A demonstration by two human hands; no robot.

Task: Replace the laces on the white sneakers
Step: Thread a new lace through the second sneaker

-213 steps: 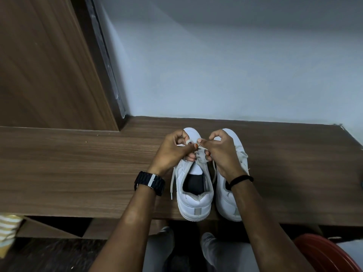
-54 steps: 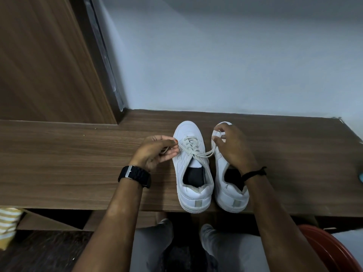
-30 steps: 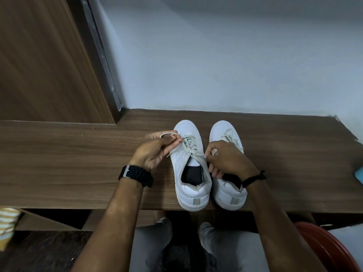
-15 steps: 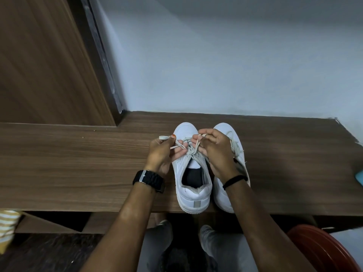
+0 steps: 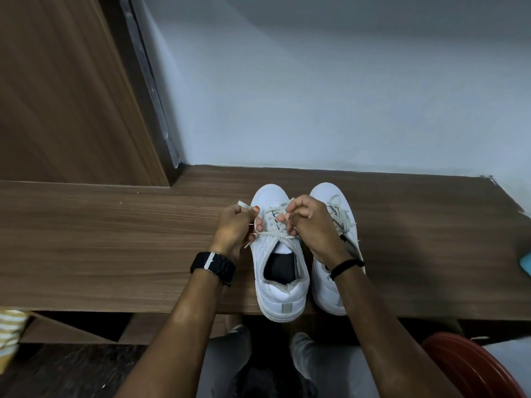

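change: both hands closing in from the sides | left hand point(image 5: 236, 225) and right hand point(image 5: 309, 222) pinching lace point(image 5: 271, 234) ends over left sneaker point(image 5: 283, 271) at 12 o'clock | tying is beginning

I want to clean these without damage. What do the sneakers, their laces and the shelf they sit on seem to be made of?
Sneakers: smooth matte white, probably leather or synthetic; hard to tell.
Laces: flat, off-white, look woven.
Shelf: brown wood-grain surface, likely laminate; the grain runs very evenly.

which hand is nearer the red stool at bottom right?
Right. The right hand is over the two sneakers, on the side toward the red stool; the left hand sits farther off, left of the left sneaker.
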